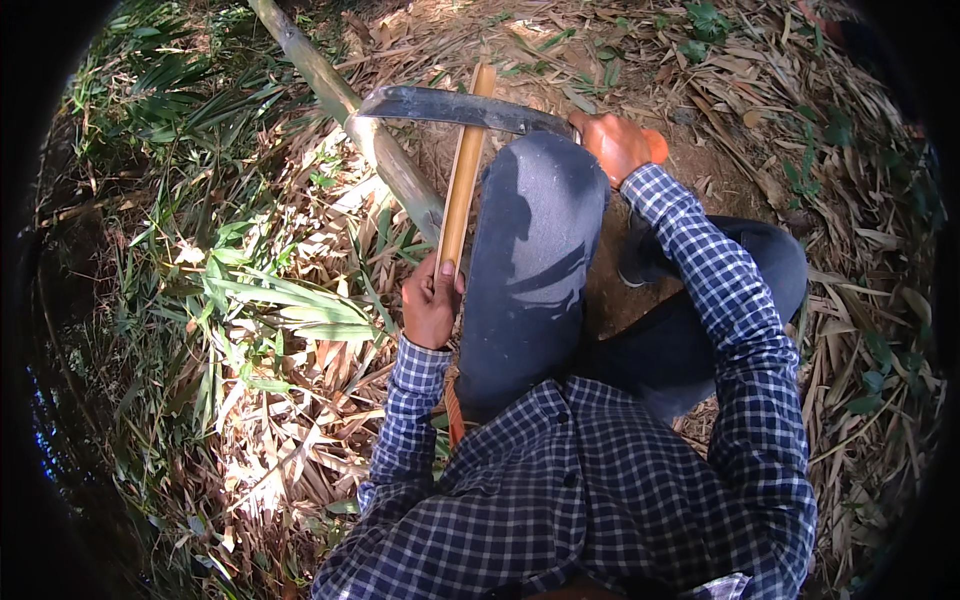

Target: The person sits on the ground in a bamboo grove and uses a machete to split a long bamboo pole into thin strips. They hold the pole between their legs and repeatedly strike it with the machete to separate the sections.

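My left hand is closed round the lower end of a split bamboo strip, thumb on its pale inner face. The strip stands lengthwise beside my raised knee. In my right hand is the orange handle of a machete, gripped just beyond the knee. Its long dark blade, curved at the tip, points left and lies across the upper part of the strip. Where the two cross, I cannot tell whether the edge bites into the bamboo.
A thick bamboo pole slants along the ground just left of the strip. My bent knee is between my hands. Dry leaves and green blades of foliage cover the ground. An orange strap shows by my left thigh.
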### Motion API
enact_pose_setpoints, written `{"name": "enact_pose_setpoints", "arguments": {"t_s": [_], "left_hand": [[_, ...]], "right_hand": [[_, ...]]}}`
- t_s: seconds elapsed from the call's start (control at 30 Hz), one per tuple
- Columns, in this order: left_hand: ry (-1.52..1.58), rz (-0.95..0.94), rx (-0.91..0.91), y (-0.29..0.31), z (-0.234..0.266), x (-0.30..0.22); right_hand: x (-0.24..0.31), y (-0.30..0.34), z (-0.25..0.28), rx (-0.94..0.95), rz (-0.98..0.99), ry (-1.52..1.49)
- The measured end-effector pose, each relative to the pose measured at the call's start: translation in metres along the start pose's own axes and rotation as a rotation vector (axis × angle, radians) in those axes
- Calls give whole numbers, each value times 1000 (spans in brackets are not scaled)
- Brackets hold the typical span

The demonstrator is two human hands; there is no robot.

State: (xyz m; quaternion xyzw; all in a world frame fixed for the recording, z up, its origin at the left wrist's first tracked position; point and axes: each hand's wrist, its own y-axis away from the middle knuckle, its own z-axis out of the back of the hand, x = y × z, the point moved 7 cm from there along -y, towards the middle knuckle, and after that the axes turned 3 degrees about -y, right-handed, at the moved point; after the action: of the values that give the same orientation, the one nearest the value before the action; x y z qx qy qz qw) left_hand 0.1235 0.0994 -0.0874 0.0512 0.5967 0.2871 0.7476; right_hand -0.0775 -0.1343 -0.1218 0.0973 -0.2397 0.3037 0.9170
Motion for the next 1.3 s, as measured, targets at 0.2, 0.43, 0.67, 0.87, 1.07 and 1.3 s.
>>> {"name": "enact_pose_setpoints", "arguments": {"t_s": [0.2,0.43,0.67,0.87,1.07,1.3], "left_hand": [[-84,-99,21,-81,-15,-36],[-90,-148,13,-149,-44,-63],[25,-131,18,-105,-39,-59],[-38,-87,41,-66,-22,-44],[-29,-67,-22,-4,-5,-18],[-46,89,10,60,18,8]], "right_hand": [[1,-4,-1,-20,44,9],[-2,-6,-3,16,29,5],[3,-4,3,20,35,75],[4,-4,2,28,10,43],[-4,-2,1,50,-27,21],[1,-3,2,43,-2,14]]}}
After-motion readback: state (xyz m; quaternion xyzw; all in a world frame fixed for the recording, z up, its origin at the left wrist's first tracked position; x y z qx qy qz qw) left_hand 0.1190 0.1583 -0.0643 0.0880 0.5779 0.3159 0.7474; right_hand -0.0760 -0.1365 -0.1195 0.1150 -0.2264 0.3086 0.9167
